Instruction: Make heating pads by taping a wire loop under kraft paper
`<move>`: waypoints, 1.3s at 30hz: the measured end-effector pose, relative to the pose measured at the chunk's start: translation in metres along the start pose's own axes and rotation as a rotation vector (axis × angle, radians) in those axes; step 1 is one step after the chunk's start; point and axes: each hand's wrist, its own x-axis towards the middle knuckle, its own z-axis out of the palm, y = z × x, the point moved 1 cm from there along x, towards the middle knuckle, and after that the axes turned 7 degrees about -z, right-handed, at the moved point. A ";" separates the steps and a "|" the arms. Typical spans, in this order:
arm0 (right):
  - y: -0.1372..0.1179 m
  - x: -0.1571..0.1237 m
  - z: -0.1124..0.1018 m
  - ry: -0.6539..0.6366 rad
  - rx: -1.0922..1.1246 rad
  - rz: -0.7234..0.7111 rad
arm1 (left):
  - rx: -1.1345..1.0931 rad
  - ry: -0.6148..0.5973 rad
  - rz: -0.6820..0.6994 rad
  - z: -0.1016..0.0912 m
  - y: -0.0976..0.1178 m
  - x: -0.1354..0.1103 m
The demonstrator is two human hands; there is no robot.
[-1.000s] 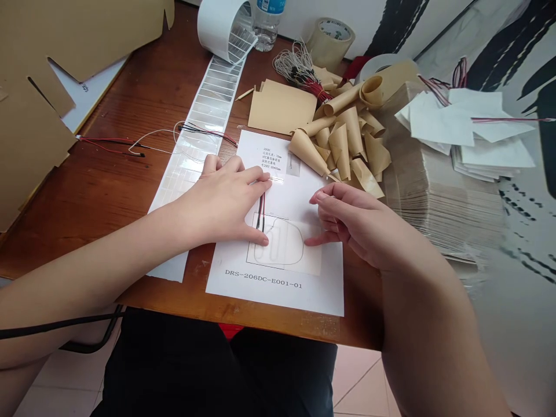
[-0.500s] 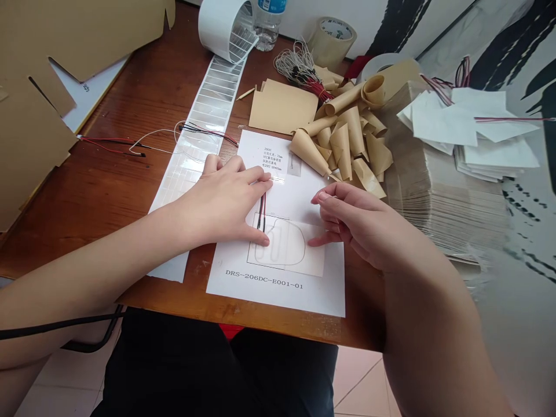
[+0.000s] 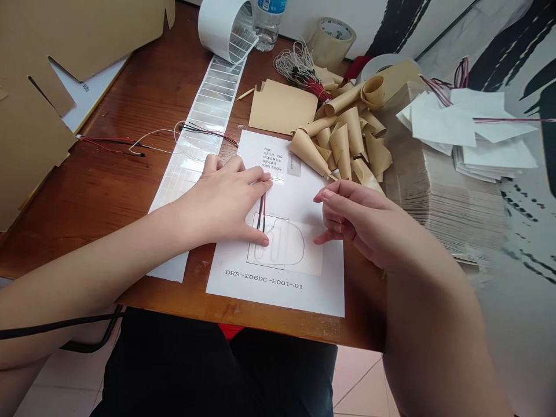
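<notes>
A white printed sheet marked DRS-206DC-E001-01 lies at the table's near edge. On its drawn outline rests a thin translucent pad with a looped wire, from which red and black leads run up. My left hand lies flat on the sheet, fingers stretched out, pinning the leads and the pad's left edge. My right hand hovers just right of the pad with fingers loosely curled, fingertips near the pad's right edge; whether it holds anything is not clear.
A strip of clear labels runs back to its white roll. Curled brown paper cones, a tan card, wire bundles, tape rolls, a water bottle and paper stacks crowd the right. Cardboard lies left.
My right hand has drifted slightly right and up, away from the pad's right edge. The left hand stays put.
</notes>
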 end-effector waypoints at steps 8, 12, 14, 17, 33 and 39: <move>0.005 -0.001 0.005 0.062 -0.202 -0.244 | -0.006 -0.011 0.005 -0.001 0.000 0.000; 0.000 -0.010 0.009 -0.102 -0.512 -0.233 | -0.007 -0.011 0.009 -0.002 0.001 0.000; -0.001 -0.012 0.013 -0.108 -0.602 -0.236 | -0.009 -0.013 0.006 -0.003 0.001 0.000; 0.000 -0.012 0.018 -0.073 -0.692 -0.267 | -0.009 -0.018 -0.005 -0.003 0.002 0.000; 0.010 -0.008 0.031 -0.016 -0.837 -0.453 | -0.001 0.011 0.021 0.001 0.000 0.000; 0.014 -0.007 0.032 -0.004 -0.856 -0.454 | -0.006 0.005 0.019 0.001 0.000 0.001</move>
